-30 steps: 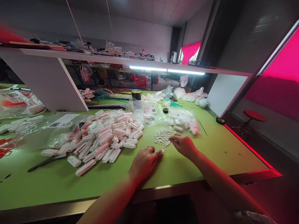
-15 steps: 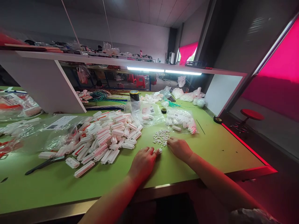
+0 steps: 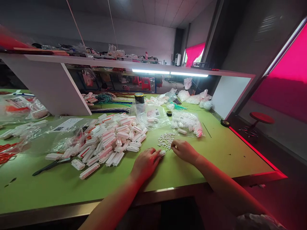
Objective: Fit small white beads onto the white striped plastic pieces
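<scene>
My left hand (image 3: 145,162) rests on the green table, its thumb and fingers closed on the end of a small white plastic connector housing (image 3: 162,153). Just to the right, my right hand (image 3: 184,150) has its fingertips pinched together at the edge of a scatter of tiny white pieces (image 3: 165,140). Whatever the pinch holds is too small or hidden to make out. Left of my hands lies a big heap of white plastic housings (image 3: 107,139), some with orange-red parts.
Black-handled scissors (image 3: 48,166) lie by the heap. Behind are clear bags (image 3: 155,119), a bag of white parts (image 3: 188,123), black tape rolls (image 3: 139,98) and green wires (image 3: 105,98). A white shelf (image 3: 115,64) with a lit tube spans the table.
The whole view has shifted slightly to the right. More of the white housing shows beyond my left fingers. My right hand stays by the tiny pieces, its fingers slightly more curled.
</scene>
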Action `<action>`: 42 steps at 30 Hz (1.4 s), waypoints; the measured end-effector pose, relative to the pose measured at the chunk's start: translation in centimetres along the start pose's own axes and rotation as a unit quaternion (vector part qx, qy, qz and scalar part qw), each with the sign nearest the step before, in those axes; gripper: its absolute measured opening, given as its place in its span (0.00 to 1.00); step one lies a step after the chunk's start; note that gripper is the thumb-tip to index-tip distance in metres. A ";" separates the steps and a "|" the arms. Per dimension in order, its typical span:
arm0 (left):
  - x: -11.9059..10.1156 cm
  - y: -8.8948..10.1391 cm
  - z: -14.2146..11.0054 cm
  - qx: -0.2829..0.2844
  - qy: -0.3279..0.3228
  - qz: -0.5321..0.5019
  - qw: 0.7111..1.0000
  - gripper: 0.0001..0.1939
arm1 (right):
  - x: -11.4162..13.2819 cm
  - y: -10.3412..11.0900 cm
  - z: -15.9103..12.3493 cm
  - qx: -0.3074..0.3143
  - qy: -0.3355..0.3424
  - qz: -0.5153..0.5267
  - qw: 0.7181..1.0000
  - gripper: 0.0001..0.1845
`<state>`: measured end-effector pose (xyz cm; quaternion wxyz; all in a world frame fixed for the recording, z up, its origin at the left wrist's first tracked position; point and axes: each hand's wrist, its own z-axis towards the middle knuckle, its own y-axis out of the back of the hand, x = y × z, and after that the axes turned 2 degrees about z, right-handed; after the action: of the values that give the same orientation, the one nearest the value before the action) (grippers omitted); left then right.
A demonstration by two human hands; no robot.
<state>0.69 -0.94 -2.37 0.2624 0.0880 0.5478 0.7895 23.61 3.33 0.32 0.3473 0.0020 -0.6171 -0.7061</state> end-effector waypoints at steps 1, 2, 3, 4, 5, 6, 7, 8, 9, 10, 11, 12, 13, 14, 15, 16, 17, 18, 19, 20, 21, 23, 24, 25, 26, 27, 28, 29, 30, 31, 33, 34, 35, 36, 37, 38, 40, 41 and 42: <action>0.0 0.0 0.0 0.003 0.003 -0.001 1.000 0.16 | -0.1 -0.1 0.0 -0.015 0.003 0.066 0.998 0.06; 0.0 0.0 0.0 0.007 0.006 -0.003 1.000 0.16 | -0.2 -0.2 0.0 -0.023 -0.001 0.136 0.990 0.04; 0.0 0.1 0.1 0.010 0.009 -0.005 1.000 0.16 | -0.3 -0.3 0.0 -0.023 -0.011 0.206 0.978 0.03; -0.1 0.1 0.1 0.012 0.012 -0.008 1.000 0.15 | -0.2 -0.5 0.1 -0.018 -0.021 0.271 0.962 0.04; -0.1 0.1 0.1 0.015 0.013 -0.010 1.000 0.15 | -0.2 -0.7 0.0 -0.009 -0.028 0.327 0.945 0.06; -0.1 0.1 0.2 0.018 0.014 -0.010 1.000 0.15 | -0.1 -1.0 0.0 0.000 -0.028 0.370 0.929 0.08; -0.1 0.2 0.2 0.021 0.014 -0.010 1.000 0.16 | 0.1 -1.2 0.0 0.004 -0.022 0.396 0.918 0.09; -0.1 0.2 0.2 0.024 0.015 -0.009 1.000 0.16 | 0.2 -1.3 0.0 0.002 -0.010 0.403 0.915 0.11; -0.1 0.3 0.2 0.026 0.016 -0.008 0.999 0.16 | 0.4 -1.5 -0.1 -0.003 0.004 0.393 0.920 0.11; -0.2 0.3 0.2 0.028 0.016 -0.008 0.999 0.16 | 0.5 -1.6 -0.1 -0.011 0.017 0.369 0.929 0.11; -0.2 0.4 0.2 0.029 0.017 -0.007 0.999 0.16 | 0.7 -1.7 -0.2 -0.021 0.028 0.338 0.941 0.10; -0.2 0.4 0.2 0.030 0.018 -0.007 0.999 0.16 | 0.8 -1.7 -0.2 -0.033 0.036 0.305 0.951 0.09; -0.2 0.5 0.2 0.031 0.018 -0.007 0.999 0.16 | 0.9 -1.8 -0.2 -0.045 0.042 0.274 0.960 0.08; -0.3 0.5 0.2 0.032 0.019 -0.007 0.999 0.16 | 1.0 -1.9 -0.3 -0.057 0.048 0.247 0.966 0.08; -0.3 0.6 0.2 0.033 0.019 -0.008 0.999 0.16 | 1.1 -1.9 -0.2 -0.070 0.056 0.227 0.970 0.07; -0.3 0.6 0.2 0.033 0.021 -0.009 0.999 0.16 | 1.1 -2.0 -0.2 -0.083 0.066 0.212 0.972 0.08; -0.3 0.6 0.2 0.033 0.022 -0.010 0.999 0.15 | 1.2 -2.1 -0.2 -0.093 0.077 0.202 0.972 0.08; -0.3 0.6 0.2 0.032 0.023 -0.012 0.999 0.15 | 1.2 -2.2 -0.2 -0.100 0.088 0.198 0.971 0.09; -0.3 0.5 0.2 0.031 0.023 -0.013 0.999 0.15 | 1.2 -2.4 -0.1 -0.104 0.098 0.198 0.970 0.10; -0.3 0.5 0.2 0.031 0.022 -0.014 0.999 0.14 | 1.1 -2.6 -0.1 -0.105 0.105 0.199 0.969 0.11; -0.3 0.5 0.2 0.029 0.021 -0.016 0.999 0.14 | 1.1 -2.7 -0.1 -0.104 0.109 0.200 0.968 0.11; -0.3 0.4 0.2 0.023 0.022 -0.020 0.999 0.13 | 1.0 -3.1 -0.1 -0.103 0.112 0.197 0.968 0.11; -0.3 0.4 0.2 0.019 0.023 -0.022 0.999 0.13 | 0.9 -3.3 -0.1 -0.103 0.113 0.192 0.969 0.11; -0.3 0.4 0.2 0.015 0.024 -0.024 0.999 0.13 | 0.9 -3.4 -0.1 -0.103 0.112 0.186 0.971 0.11; -0.3 0.4 0.2 0.012 0.024 -0.026 0.999 0.13 | 0.9 -3.6 -0.1 -0.103 0.112 0.177 0.972 0.11; -0.3 0.3 0.1 0.009 0.024 -0.026 0.999 0.13 | 0.9 -3.7 -0.2 -0.102 0.112 0.168 0.974 0.10; -0.2 0.3 0.1 0.008 0.022 -0.025 0.999 0.13 | 0.9 -3.7 -0.2 -0.099 0.112 0.157 0.976 0.10; -0.2 0.2 0.2 0.008 0.021 -0.024 0.999 0.13 | 0.9 -3.8 -0.3 -0.095 0.113 0.146 0.978 0.09; -0.2 0.2 0.2 0.009 0.021 -0.022 0.999 0.13 | 0.9 -3.7 -0.3 -0.090 0.115 0.134 0.980 0.09; -0.2 0.2 0.2 0.010 0.021 -0.022 1.000 0.14 | 0.9 -3.7 -0.4 -0.087 0.120 0.120 0.982 0.09; -0.1 0.2 0.2 0.013 0.023 -0.020 0.999 0.14 | 0.8 -3.5 -0.5 -0.082 0.135 0.086 0.984 0.09; -0.1 0.2 0.2 0.015 0.024 -0.020 0.999 0.14 | 0.8 -3.4 -0.6 -0.080 0.144 0.066 0.984 0.10; -0.1 0.2 0.2 0.017 0.024 -0.020 0.999 0.14 | 0.8 -3.2 -0.7 -0.077 0.153 0.044 0.984 0.11; -0.1 0.3 0.2 0.018 0.024 -0.019 0.999 0.14 | 0.8 -3.1 -0.7 -0.076 0.163 0.021 0.984 0.12; -0.2 0.3 0.2 0.019 0.024 -0.019 0.999 0.14 | 0.8 -3.0 -0.8 -0.075 0.171 -0.002 0.982 0.12; -0.2 0.3 0.2 0.019 0.024 -0.020 0.999 0.14 | 0.8 -3.0 -0.8 -0.075 0.179 -0.024 0.981 0.12; -0.2 0.3 0.2 0.019 0.024 -0.021 0.999 0.14 | 0.9 -2.9 -0.8 -0.077 0.195 -0.061 0.976 0.12; -0.2 0.3 0.2 0.018 0.024 -0.022 0.999 0.14 | 0.9 -2.8 -0.8 -0.078 0.204 -0.077 0.973 0.12; -0.2 0.3 0.2 0.018 0.023 -0.022 0.999 0.15 | 0.9 -2.8 -0.8 -0.078 0.211 -0.091 0.970 0.12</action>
<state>0.84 -0.99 -2.03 0.2655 0.0620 0.5697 0.7753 21.91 2.14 -1.88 0.4033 0.1800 -0.4701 -0.7642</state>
